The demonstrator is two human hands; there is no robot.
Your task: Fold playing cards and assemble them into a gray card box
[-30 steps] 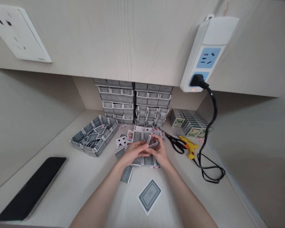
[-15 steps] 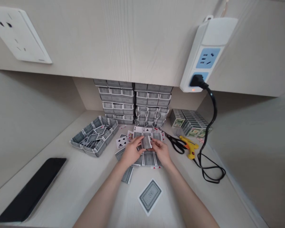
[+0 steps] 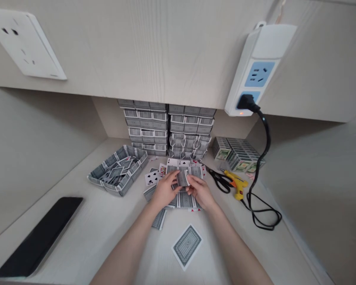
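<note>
A folded playing card (image 3: pixel 182 178) with a grey patterned back is held between both hands. My left hand (image 3: pixel 165 189) pinches its left side, thumb below and fingers above. My right hand (image 3: pixel 201 191) grips its right edge between thumb and fingers. Beneath the hands lies a panel of joined playing cards (image 3: pixel 186 200), backs up, with card faces such as an ace and a two showing along its far edge. Folded cards (image 3: pixel 159 219) lie by my left wrist. One flat card (image 3: pixel 186 246), back up, rests between my forearms.
A card-made tray (image 3: pixel 118 190) holding loose cards stands left. Card-made boxes (image 3: pixel 146 124) are stacked behind. Black scissors (image 3: pixel 222 183), a yellow glue gun (image 3: pixel 239 184) and boxed card decks (image 3: pixel 240 154) lie right. A black cable (image 3: pixel 268 138) hangs from the power strip (image 3: pixel 259 67). A dark phone-like slab (image 3: pixel 41 237) lies left.
My right hand has shifted slightly, its thumb and fingers closing further onto the folded card's right edge. My left hand keeps nearly the same hold.
</note>
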